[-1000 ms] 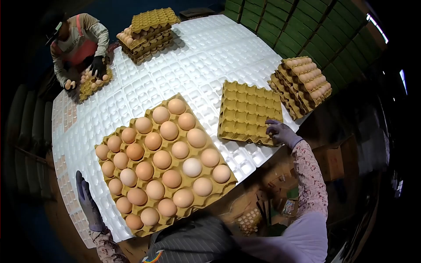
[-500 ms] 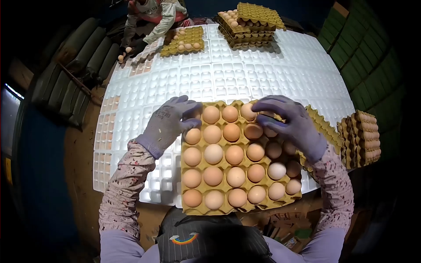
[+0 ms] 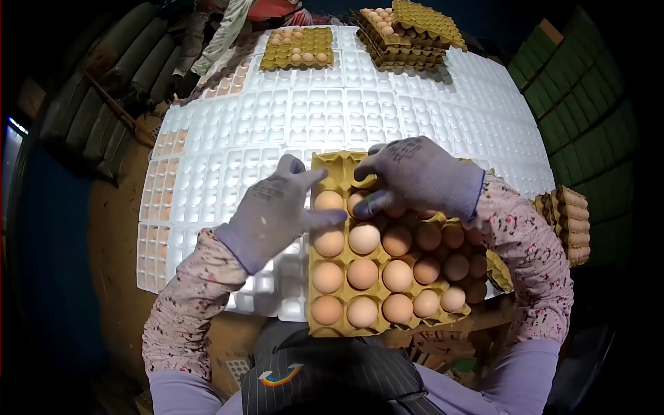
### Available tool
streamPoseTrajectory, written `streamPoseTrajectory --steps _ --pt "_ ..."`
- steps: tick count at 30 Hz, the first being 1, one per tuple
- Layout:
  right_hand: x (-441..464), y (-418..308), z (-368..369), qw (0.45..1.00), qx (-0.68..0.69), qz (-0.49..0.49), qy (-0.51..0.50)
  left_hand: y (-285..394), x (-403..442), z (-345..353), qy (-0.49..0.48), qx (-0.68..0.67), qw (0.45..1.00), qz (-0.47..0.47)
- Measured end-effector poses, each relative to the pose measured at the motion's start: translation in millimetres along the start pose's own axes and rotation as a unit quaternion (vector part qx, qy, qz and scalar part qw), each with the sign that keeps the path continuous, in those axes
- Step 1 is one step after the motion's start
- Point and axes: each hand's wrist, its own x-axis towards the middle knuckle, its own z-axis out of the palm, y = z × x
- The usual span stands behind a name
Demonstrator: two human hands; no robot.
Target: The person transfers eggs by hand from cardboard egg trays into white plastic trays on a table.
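A yellowish egg tray (image 3: 387, 325) filled with rows of brown eggs (image 3: 397, 275) lies in front of me, over the near edge of the white moulded trays. My left hand (image 3: 273, 211), in a grey-purple glove, reaches over its left edge, thumb and forefinger apart around an egg (image 3: 328, 200). My right hand (image 3: 418, 176), gloved alike, hangs over the back rows with fingers apart, its thumb beside another egg (image 3: 356, 203). Two cups at the back left corner hold no egg. My right hand covers part of the back rows.
White moulded trays (image 3: 318, 114) cover the table; those at the left edge contain eggs (image 3: 162, 176). Farther back are a partly filled egg tray (image 3: 297, 48) and a tray stack (image 3: 404, 52). Another stack (image 3: 570, 221) stands right. Another person's sleeve (image 3: 225, 34) shows at the back left.
The egg tray appears farther right in view, and eggs are gone from its back left cups. My right hand has moved left across the back rows, closer to my left hand.
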Motion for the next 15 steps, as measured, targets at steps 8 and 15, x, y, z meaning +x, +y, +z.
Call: streamPoseTrajectory --steps 8,15 --pt "-13.0 19.5 -9.1 0.924 0.373 0.078 -0.026 -0.2 -11.6 -34.1 -0.100 -0.489 0.855 -0.138" --pt "-48.3 -11.2 -3.3 0.977 0.210 -0.020 0.002 28.3 -25.4 -17.2 -0.002 0.007 0.996 0.091"
